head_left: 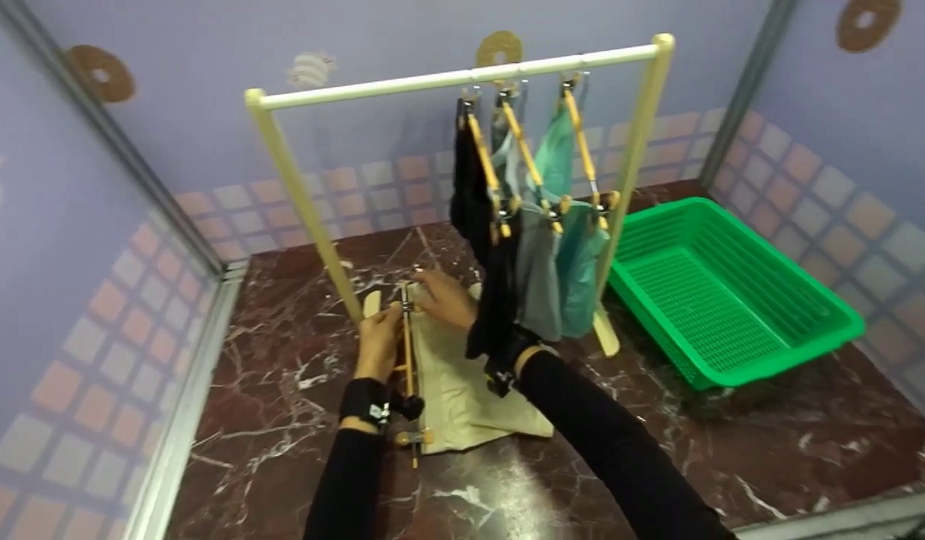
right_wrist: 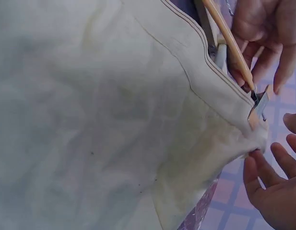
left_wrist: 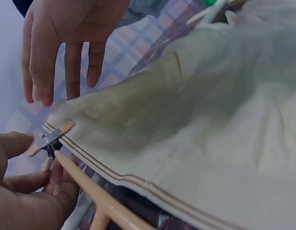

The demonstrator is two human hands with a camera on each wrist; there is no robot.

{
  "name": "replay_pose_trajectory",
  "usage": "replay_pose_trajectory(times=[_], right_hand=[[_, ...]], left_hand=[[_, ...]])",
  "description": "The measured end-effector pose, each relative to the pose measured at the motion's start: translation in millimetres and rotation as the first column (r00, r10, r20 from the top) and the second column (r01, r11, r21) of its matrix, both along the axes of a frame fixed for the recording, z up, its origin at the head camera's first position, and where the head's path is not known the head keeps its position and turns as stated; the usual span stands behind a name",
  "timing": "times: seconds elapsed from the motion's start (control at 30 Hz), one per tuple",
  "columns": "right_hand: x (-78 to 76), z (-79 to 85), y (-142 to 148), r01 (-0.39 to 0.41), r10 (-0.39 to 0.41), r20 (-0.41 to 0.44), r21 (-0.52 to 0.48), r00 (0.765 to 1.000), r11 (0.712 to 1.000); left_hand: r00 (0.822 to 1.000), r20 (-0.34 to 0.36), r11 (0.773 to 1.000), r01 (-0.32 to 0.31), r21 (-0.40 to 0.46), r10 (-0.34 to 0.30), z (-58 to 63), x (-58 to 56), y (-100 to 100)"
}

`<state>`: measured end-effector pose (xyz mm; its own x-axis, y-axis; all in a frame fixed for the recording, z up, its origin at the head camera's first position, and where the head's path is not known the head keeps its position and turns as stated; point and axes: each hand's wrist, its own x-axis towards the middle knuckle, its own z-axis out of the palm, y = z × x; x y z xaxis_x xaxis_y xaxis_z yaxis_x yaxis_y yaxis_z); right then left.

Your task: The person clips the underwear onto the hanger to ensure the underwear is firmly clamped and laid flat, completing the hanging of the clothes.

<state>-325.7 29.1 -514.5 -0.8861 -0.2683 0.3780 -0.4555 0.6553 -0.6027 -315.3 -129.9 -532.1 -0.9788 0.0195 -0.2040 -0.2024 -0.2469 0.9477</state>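
Observation:
Cream pants lie on the dark marbled table, their stitched waistband along a wooden clip hanger. At the far end, a metal clip with wooden tips sits on the waistband corner. My left hand is at that end, fingers curled around the hanger beside the clip, thumb apart from it. With its fingers extended, my right hand touches the pants' corner; in the right wrist view its thumb stands away from the cloth. A second clip is at the hanger's near end.
A pale clothes rack stands over the far part of the table. Black, grey and teal garments hang from it on clip hangers, close to my right forearm. A green plastic basket sits to the right.

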Motion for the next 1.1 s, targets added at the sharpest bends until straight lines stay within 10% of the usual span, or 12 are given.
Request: replay_pose_trajectory(times=[0.27,0.43,0.67,0.83,1.1], right_hand=[[24.6,-1.8,-24,0.062,-0.067,0.029,0.147,0.997,0.987],[49.5,-4.5,-32,0.065,-0.081,0.074,0.201,0.994,0.977],[84.3,2.0,-46,0.025,-0.092,0.217,0.294,0.972,0.955],[103.2,-1.1,-59,-0.032,-0.101,0.335,0.371,0.937,0.928],[121.0,-13.5,-73,-0.045,-0.165,0.41,0.457,0.897,0.888]], left_hand=[[0.982,-0.021,0.966,0.182,-0.183,-0.189,10.2,5.2,-17],[0.973,-0.007,0.908,0.214,-0.362,-0.232,14.1,12.7,-30],[0.98,-0.185,0.777,-0.056,-0.627,-0.078,33.0,20.0,-58],[0.911,-0.411,0.667,-0.32,-0.674,0.021,54.8,20.7,-76],[0.821,-0.561,0.711,-0.33,-0.621,-0.109,78.8,9.0,-71]])
